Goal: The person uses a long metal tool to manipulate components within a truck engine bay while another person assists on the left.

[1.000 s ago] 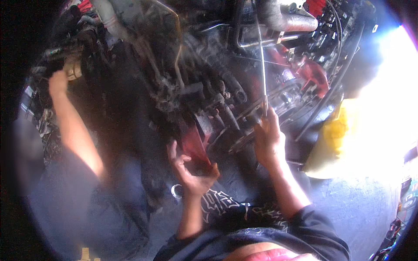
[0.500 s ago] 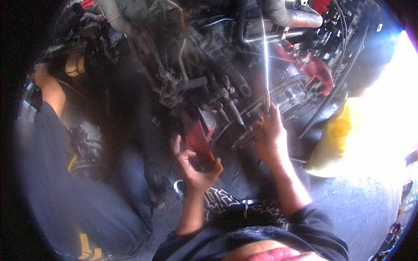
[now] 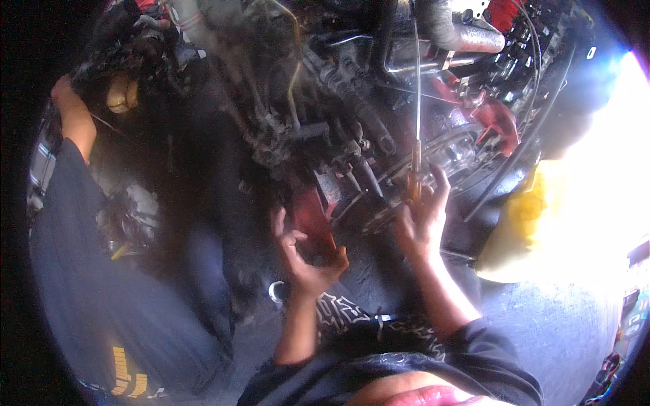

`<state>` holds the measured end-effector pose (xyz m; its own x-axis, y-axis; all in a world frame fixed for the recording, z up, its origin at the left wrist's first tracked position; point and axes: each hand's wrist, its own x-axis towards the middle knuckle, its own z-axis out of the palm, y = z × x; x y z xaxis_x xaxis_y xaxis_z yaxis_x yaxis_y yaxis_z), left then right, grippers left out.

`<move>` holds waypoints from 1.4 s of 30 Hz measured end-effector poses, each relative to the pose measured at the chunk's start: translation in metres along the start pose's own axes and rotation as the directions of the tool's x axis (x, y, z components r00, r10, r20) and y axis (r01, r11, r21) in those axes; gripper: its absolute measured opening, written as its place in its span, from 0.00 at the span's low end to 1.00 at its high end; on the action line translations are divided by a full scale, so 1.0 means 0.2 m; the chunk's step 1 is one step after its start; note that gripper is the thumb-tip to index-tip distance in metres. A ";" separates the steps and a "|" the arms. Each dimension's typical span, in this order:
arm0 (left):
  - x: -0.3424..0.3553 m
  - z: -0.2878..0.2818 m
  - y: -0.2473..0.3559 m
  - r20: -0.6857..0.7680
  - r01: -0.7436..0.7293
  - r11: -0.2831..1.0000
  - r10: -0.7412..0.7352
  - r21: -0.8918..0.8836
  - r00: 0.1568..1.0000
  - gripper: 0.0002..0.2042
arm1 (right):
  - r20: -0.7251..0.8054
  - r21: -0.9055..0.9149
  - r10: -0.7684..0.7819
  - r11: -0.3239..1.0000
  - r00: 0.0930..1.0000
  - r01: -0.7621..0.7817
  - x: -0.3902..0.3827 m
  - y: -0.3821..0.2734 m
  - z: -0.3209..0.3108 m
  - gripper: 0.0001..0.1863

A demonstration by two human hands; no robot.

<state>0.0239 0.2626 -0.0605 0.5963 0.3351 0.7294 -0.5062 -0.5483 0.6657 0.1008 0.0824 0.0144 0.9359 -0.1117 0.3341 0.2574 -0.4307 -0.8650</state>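
Observation:
My left hand [image 3: 305, 267] is at the lower end of a red metal part [image 3: 309, 213], thumb at its right edge, fingers bent on the left, gripping it loosely. My right hand [image 3: 423, 223] holds the amber handle [image 3: 414, 183] of a long thin steel tool [image 3: 416, 101], some fingers lifted from it. The shaft reaches up among dark, greasy engine parts [image 3: 271, 128], beside a bent silvery pipe [image 3: 467, 37] and another red component [image 3: 497, 122]. Black hoses and brackets lie between my hands; where the tool's tip ends is unclear.
A co-worker's arm [image 3: 78, 122] in a dark sleeve reaches into the machinery at the left, near a tan cylindrical part [image 3: 122, 95]. A yellowish-white container [image 3: 525, 216] stands at the right in glaring daylight. Cables [image 3: 531, 68] run along the upper right.
My right hand's fingers have loosened and spread on the tool handle, index raised. My left hand is nearly still. The co-worker's arm has shifted left and up. The view has shifted slightly.

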 end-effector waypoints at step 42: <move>0.01 0.01 0.03 -0.046 -0.030 0.991 0.036 0.127 0.998 0.30 | -0.042 0.007 -0.232 0.973 0.972 0.232 -0.05 0.06 -0.07 0.32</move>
<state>0.0240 0.2577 -0.0542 0.5480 0.3500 0.7597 -0.4408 -0.6511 0.6179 0.0905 0.0660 0.0051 0.8398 -0.0465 0.5409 0.4692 -0.4390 -0.7662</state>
